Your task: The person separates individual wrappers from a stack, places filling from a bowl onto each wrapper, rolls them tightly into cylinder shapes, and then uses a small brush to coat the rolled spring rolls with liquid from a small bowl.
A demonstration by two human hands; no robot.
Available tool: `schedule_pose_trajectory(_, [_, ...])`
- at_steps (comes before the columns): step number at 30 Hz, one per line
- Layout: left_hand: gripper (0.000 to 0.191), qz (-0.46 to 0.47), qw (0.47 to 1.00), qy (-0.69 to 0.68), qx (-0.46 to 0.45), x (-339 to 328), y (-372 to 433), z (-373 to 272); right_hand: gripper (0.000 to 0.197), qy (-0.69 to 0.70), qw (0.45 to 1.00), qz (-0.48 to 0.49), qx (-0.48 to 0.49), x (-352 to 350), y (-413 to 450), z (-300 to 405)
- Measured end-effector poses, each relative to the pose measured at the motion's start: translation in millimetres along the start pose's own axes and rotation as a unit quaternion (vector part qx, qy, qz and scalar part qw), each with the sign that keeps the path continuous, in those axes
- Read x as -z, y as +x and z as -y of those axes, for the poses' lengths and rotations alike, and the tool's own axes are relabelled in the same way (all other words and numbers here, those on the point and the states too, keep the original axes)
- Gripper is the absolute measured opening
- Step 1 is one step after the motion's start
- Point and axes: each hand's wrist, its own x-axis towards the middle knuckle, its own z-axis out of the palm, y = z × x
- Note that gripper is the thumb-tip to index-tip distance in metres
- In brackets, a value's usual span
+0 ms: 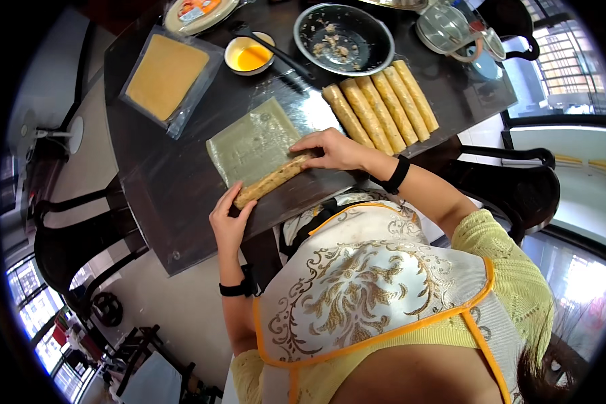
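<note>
My left hand (pixel 230 217) grips the left end of a partly rolled filled roll (pixel 271 182), thumb on its near side and fingers on its far side. At the other end, my right hand (pixel 333 150) pinches the roll between thumb and fingers. The roll lies along the near edge of a thin, square wrapper sheet (pixel 255 136), whose flat part stretches away from me on the dark table (pixel 182 222). Just beyond my right hand, several finished rolls (pixel 381 108) lie side by side.
A stack of square wrappers (pixel 167 76) rests on plastic at the left. Farther back are a small bowl of yellow liquid (pixel 250 54), a black-handled utensil (pixel 283 54) and a metal bowl with filling scraps (pixel 343 40). A glass pitcher (pixel 442 30) stands at the back right.
</note>
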Motion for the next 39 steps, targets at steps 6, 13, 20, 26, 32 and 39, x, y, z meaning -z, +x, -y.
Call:
schedule_pose_trajectory(6, [0.039, -0.024, 0.998, 0.041, -0.030, -4.8, -5.4, -0.3, 0.037, -0.009, 1.000, 0.021, 0.000, -1.7, -6.7, -4.7])
schedule_pose_trajectory(13, [0.047, -0.013, 0.969, 0.181, -0.166, -16.8, 5.9, -40.6, 0.031, -0.037, 0.997, -0.055, 0.042, -5.4, -9.6, 12.2])
schedule_pose_trajectory(20, [0.042, 0.010, 0.975, 0.174, -0.138, -38.6, 6.9, -32.1, 0.026, -0.068, 0.997, -0.033, 0.033, -19.4, -7.1, 9.3])
schedule_pose_trajectory(26, [0.027, 0.036, 0.986, 0.127, -0.099, -40.4, 21.2, -42.0, 0.030, -0.160, 0.978, -0.018, 0.134, -32.1, 9.3, 15.2])
schedule_pose_trajectory(32, [0.023, 0.071, 0.991, 0.093, -0.062, -37.5, 32.9, -47.0, 0.023, -0.135, 0.983, 0.005, 0.127, -38.4, 15.5, 1.8])
schedule_pose_trajectory(39, [0.021, 0.079, 0.995, 0.056, -0.038, -29.3, 32.8, -42.7, 0.024, -0.088, 0.992, 0.004, 0.086, -41.3, 24.3, 11.1])
